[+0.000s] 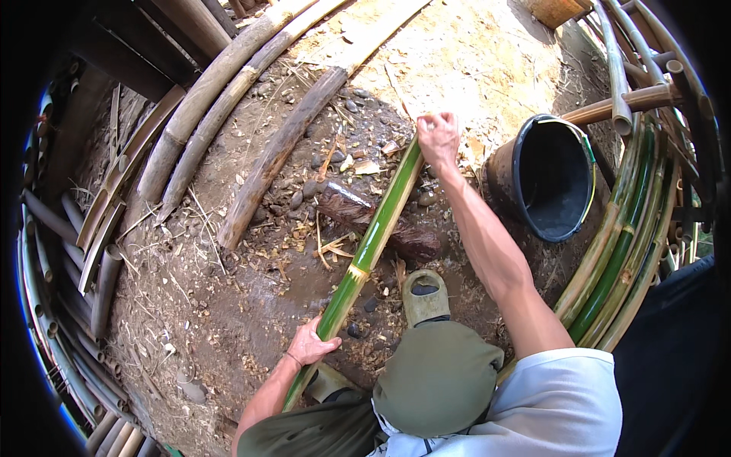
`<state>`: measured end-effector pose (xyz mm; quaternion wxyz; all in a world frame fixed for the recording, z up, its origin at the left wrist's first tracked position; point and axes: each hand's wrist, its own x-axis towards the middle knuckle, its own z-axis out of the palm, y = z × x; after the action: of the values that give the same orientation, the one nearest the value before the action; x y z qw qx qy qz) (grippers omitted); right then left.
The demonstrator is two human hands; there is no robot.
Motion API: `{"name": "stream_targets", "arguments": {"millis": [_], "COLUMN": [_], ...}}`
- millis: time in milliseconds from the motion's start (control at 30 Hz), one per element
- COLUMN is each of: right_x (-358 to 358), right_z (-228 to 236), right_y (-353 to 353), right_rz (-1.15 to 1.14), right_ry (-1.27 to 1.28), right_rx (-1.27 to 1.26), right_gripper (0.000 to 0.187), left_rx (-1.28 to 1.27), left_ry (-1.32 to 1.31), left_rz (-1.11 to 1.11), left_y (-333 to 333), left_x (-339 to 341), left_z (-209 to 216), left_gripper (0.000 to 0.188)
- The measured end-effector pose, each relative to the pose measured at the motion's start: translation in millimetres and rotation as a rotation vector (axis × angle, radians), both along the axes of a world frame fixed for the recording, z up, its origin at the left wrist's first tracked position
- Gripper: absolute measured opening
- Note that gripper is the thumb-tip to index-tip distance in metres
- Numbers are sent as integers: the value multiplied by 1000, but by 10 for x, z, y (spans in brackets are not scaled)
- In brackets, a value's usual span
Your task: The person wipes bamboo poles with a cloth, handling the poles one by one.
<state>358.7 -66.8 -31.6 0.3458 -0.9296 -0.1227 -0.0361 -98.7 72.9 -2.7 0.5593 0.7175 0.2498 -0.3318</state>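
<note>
A glossy wet green bamboo pole [367,244] slants from my lap toward the far middle, with a pale node ring partway along. My left hand [308,344] is wrapped round its near part, thumb across the top. At its far end my right hand [439,141] is closed beside the tip, arm stretched out. What those fingers pinch, if anything, is hidden. Under the pole lies a short, dark wet log [415,240], crosswise on the ground.
A black bucket [506,171] lies tilted at right, its mouth facing me. Bundled bamboo poles [620,251] curve along the right. Weathered poles [194,99] and a log [282,156] lie at far left; bamboo pieces [106,289] stack on the left. Stones and shavings litter the dirt. My sandal [425,297] is near.
</note>
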Motion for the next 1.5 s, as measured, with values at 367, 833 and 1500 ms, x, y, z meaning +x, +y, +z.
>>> {"name": "stream_targets", "arguments": {"millis": [367,833,1500], "right_x": [-672,312,-1895], "right_z": [-5,49,287], "right_y": [3,-59,16], "right_rz": [157,16,374], "right_ry": [-115,-113,-169], "right_rx": [-229,-264,-76], "right_gripper": [22,25,9], "left_rx": [464,386,968], "left_ry": [-43,17,-226], "left_rz": [-253,71,21], "left_y": [-93,-401,-718], "left_x": [690,1097,799], "left_z": [711,180,90], "left_gripper": [102,49,58]}}
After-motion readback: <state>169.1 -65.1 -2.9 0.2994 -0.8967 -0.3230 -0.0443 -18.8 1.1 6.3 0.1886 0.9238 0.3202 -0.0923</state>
